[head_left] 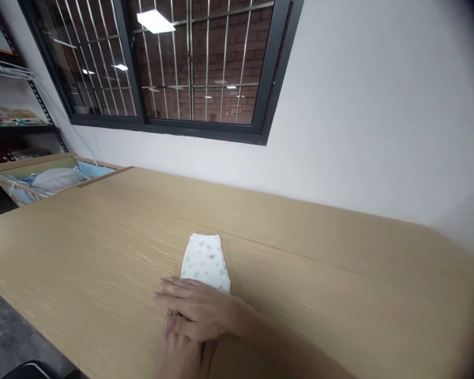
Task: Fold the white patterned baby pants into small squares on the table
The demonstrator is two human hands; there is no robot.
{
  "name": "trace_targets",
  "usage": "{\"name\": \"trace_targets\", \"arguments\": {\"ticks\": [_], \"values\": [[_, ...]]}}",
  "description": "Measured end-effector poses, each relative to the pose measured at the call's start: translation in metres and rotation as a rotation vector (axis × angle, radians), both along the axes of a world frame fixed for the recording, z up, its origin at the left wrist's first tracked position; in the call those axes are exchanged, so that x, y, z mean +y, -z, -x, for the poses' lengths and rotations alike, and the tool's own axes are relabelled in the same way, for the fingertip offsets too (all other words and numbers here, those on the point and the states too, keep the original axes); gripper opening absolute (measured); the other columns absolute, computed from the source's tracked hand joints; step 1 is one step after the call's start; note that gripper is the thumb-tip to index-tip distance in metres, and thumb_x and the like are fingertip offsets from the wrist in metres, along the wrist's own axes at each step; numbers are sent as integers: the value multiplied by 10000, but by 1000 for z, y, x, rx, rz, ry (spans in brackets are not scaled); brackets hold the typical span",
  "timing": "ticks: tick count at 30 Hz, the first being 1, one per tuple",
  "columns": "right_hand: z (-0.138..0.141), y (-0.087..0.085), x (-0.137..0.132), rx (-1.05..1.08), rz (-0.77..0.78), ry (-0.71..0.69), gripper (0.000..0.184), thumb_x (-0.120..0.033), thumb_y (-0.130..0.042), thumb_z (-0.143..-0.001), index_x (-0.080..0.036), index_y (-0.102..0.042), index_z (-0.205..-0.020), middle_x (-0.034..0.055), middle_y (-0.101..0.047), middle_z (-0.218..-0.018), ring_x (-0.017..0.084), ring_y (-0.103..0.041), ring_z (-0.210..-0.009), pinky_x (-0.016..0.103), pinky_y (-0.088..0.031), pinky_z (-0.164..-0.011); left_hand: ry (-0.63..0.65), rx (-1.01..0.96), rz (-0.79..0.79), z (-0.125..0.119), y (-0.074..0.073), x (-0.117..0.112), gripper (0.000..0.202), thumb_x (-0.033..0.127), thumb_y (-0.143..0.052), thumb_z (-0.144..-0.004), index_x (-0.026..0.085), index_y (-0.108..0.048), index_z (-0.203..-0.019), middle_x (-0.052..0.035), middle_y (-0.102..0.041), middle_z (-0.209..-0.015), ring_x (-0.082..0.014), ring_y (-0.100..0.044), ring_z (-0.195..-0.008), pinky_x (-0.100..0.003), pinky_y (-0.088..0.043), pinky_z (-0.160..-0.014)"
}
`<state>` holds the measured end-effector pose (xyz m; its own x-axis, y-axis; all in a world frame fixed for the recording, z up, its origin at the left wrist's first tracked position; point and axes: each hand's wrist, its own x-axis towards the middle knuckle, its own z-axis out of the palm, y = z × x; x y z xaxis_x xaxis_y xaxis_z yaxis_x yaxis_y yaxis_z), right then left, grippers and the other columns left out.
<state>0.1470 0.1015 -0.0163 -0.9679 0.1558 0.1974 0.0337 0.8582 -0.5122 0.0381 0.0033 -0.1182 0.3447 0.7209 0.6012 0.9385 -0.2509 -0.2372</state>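
Note:
A white folded cloth item (205, 260) with small coloured prints lies flat on the wooden table, its narrower end pointing away from me. My right hand (203, 308) comes in from the right and rests across the near end of the cloth, fingers stretched out to the left. Beneath it, my left hand (179, 352) reaches up from the bottom edge. The right palm covers most of the left fingers, so their shape is hidden. The near part of the cloth is also covered by the hands.
The light wood tabletop (102, 237) has a seam running along it and meets a white wall (359, 131) at the back. At the far left stands a wooden crib-like box (120, 169) with blue fabric. A barred window (197, 63) is above; a dark shelf (19, 129) is at left.

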Motion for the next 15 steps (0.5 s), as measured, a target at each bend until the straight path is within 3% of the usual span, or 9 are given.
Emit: {"name": "trace_targets", "arguments": {"ticks": [4, 8, 15], "values": [[-2, 15, 12, -39, -60, 47, 500, -375, -433, -1063, -209, -405, -1534, 94, -391, -1593, 209, -269, -1513, 388, -231, -1247, -56, 9, 3, 1, 1, -1, 429, 440, -602, -877, 176, -691, -1203, -184, -743, -1122, -380, -699, -981, -528, -547, -835], [-5, 25, 32, -67, -143, 143, 512, -414, -374, -1077, -203, -388, -1543, 122, -342, -1614, 227, -254, -1519, 445, -239, -1238, -142, -75, -14, -4, 1, 0, 440, 461, -599, -868, 134, -700, -1143, -251, -707, -1157, -416, -662, -1086, -522, -563, -834], [-5, 43, 74, -89, -217, 235, 547, -503, -337, -1068, -247, -376, -1550, 95, -292, -1634, 244, -227, -1528, 513, -222, -1234, -167, -93, 18, -5, -2, -1, 579, 477, -568, -907, 199, -529, -1413, -263, -523, -1447, -431, -558, -1280, -516, -573, -874]]}}
